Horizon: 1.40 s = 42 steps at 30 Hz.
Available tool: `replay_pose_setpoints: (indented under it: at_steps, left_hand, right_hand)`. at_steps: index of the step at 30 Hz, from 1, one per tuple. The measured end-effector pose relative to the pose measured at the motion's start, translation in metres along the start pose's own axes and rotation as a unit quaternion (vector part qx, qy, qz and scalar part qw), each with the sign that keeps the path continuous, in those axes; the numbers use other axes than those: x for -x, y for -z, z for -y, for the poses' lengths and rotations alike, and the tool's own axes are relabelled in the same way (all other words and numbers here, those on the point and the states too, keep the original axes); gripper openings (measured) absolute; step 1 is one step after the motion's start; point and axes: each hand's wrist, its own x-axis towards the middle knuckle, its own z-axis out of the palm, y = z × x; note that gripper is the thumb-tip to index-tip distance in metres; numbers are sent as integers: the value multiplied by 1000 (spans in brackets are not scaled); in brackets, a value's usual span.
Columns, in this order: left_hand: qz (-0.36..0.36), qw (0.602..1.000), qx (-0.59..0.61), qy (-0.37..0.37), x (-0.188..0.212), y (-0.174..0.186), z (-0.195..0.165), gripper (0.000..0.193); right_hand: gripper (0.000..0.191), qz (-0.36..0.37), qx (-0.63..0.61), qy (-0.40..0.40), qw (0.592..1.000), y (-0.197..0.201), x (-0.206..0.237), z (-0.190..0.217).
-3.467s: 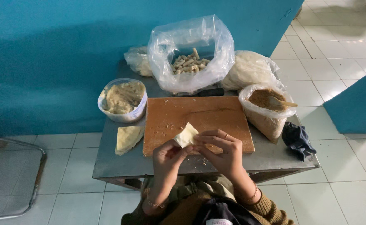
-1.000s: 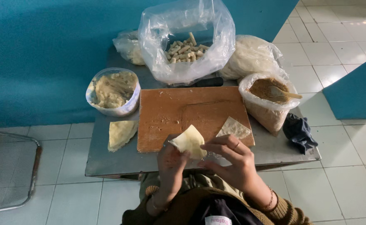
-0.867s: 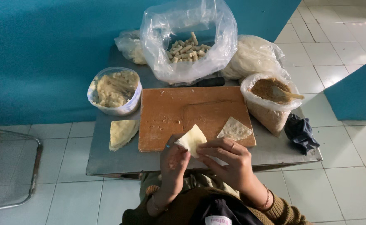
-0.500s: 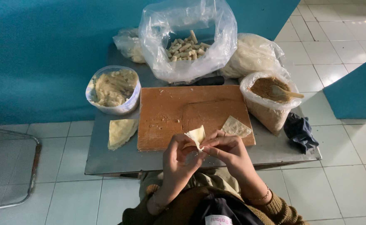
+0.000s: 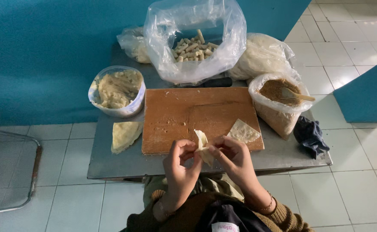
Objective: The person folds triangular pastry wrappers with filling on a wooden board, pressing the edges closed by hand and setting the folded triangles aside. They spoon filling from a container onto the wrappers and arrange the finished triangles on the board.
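Note:
My left hand (image 5: pixel 180 165) and my right hand (image 5: pixel 232 158) both pinch a pale, folded dough wrapper (image 5: pixel 202 145) just above the near edge of a wooden cutting board (image 5: pixel 188 115). A second flat wrapper (image 5: pixel 243 131) lies on the board's near right corner, close to my right hand. A stack of pale wrappers (image 5: pixel 125 134) rests on the metal table (image 5: pixel 120 162) left of the board.
A tub of pale filling (image 5: pixel 117 91) stands at the back left. An open clear bag of rolled pieces (image 5: pixel 193 46) sits behind the board, a white bag (image 5: pixel 261 56) beside it. A bag of brown crumbs with a wooden spoon (image 5: pixel 278 98) stands right, a dark cloth (image 5: pixel 309 135) past it.
The flat wrapper I held has been folded up between both hands, which have come closer together. Since the earliest frame, a second wrapper has appeared on the board's right corner.

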Motion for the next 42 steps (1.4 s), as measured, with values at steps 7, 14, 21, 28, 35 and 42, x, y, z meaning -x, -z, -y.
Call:
replay_pose_setpoints:
  at_steps: [7,14,21,28,35,42]
  left_hand:
    - [7,996,86,30,-5,3,5,28]
    - [26,983,166,70,-4,0,3,32]
    - [26,993,111,5,-2,-1,9,24]
    - [-70,994,89,1,2,-2,32,8]
    - [-76,992,95,-21,3,-6,25,15]
    - [-71,986,-74,-127,4,-8,5,14]
  right_hand:
    - [15,-4,-66,-2,998,-1,-5,-2]
    - [13,-19,-84,-8,996,-8,1,1]
    - [8,-28,180,146,972,-18,9,8]
    - [6,-3,166,153,974,-20,16,1]
    - [21,34,-170,-20,985,-15,7,-11]
    - [40,19,-48,74,996,-20,7,-17]
